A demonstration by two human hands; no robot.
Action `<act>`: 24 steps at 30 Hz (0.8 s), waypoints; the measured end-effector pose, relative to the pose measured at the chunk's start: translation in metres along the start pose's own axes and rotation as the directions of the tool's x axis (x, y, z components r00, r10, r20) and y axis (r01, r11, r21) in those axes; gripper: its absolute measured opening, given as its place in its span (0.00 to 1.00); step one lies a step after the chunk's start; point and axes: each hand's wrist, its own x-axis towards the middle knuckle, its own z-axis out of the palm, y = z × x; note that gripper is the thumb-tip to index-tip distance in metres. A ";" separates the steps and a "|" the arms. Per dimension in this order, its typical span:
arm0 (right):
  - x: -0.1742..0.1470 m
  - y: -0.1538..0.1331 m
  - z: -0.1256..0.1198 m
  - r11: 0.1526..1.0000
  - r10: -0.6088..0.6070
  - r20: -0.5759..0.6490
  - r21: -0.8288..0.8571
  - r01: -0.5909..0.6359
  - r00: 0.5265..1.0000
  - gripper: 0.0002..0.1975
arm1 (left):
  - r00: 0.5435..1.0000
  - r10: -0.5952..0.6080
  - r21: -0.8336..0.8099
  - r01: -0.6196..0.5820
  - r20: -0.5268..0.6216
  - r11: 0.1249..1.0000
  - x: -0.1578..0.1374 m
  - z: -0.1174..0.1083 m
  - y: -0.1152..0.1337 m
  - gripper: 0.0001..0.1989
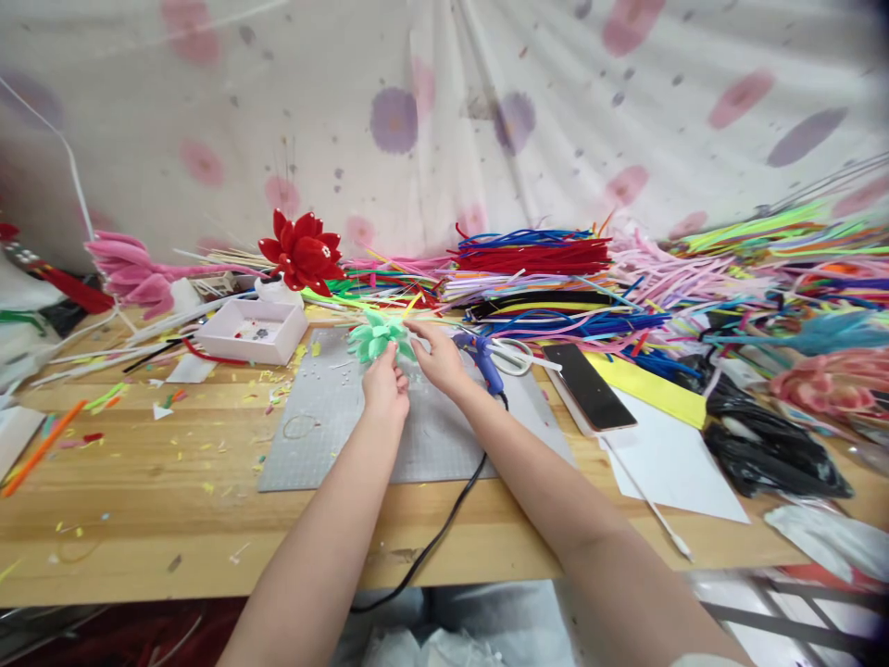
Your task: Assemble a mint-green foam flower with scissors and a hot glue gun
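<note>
A mint-green fuzzy flower (375, 333), apparently made of pipe cleaners, is held above the back of the grey cutting mat (306, 459). My left hand (386, 382) pinches its near side, with thumb and fingers closed on a petal. From the right, my right hand (439, 359) has its curved fingers and thumb at the flower's right edge, closed around petals there. The exact contact of those fingertips is partly hidden. Just right of that hand lies a blue glue gun (486, 361), its black cord running towards me. White-handled scissors (512, 356) lie against the gun.
A white box (254, 332) with small pieces stands behind left, below a red flower (303, 252). Pipe-cleaner bundles (534, 257) line the back. On the right are a phone (589, 387), yellow sheet (645, 387), white paper (677, 468) and black plastic bag (770, 454). Scraps litter the left.
</note>
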 end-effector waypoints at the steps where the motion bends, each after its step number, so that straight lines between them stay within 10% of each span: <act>1: 0.002 0.001 0.002 1.000 -0.005 -0.001 0.001 0.005 1.000 0.18 | 0.999 -0.033 -0.015 0.033 -0.013 0.999 -0.001 0.003 0.001 0.11; 24: -0.014 0.019 0.022 0.993 -0.065 -0.130 0.086 0.077 0.989 0.21 | 0.984 -0.153 -0.086 0.146 -0.088 0.986 0.000 0.021 0.002 0.14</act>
